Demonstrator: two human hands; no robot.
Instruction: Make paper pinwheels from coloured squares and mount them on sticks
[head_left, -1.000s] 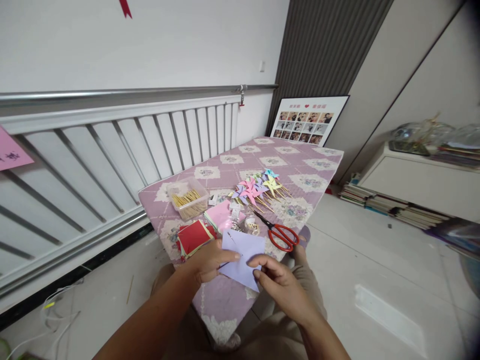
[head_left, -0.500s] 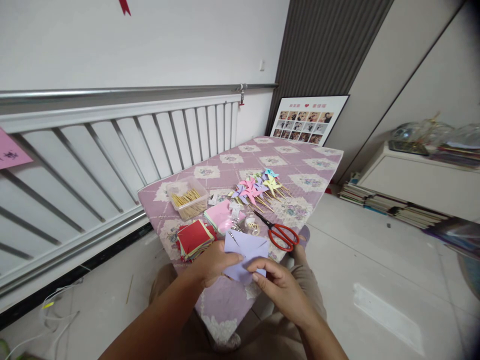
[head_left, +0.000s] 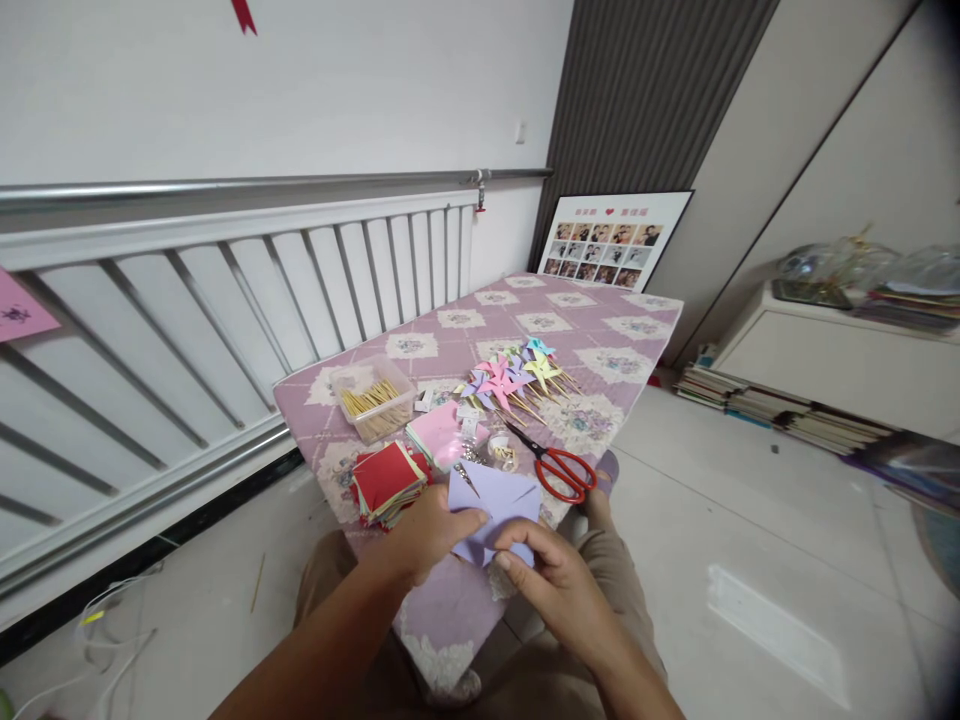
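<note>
A lilac paper square [head_left: 499, 493] with slits cut in from its corners is held above the near end of the table. My left hand [head_left: 435, 530] grips its left side, thumb on top near the middle. At the lower right, my right hand [head_left: 551, 570] pinches the near part of the sheet between thumb and fingers. Just beyond lie orange-handled scissors [head_left: 559, 468] and a small clear container [head_left: 504, 452] of pale bits. To the left sit a stack of red and coloured paper squares [head_left: 388, 480] and some pink paper sheets [head_left: 439, 432].
A clear plastic box [head_left: 375, 400] of wooden sticks stands at the table's left edge. Several finished paper pinwheels [head_left: 510, 375] lie further back on the flowered tablecloth [head_left: 615, 362]. A radiator [head_left: 300, 290] runs along the wall, and a photo board [head_left: 607, 240] leans behind.
The slits in the lilac paper have spread a little wider, and its near part is bent up slightly. Both hands keep their grip in nearly the same place.
</note>
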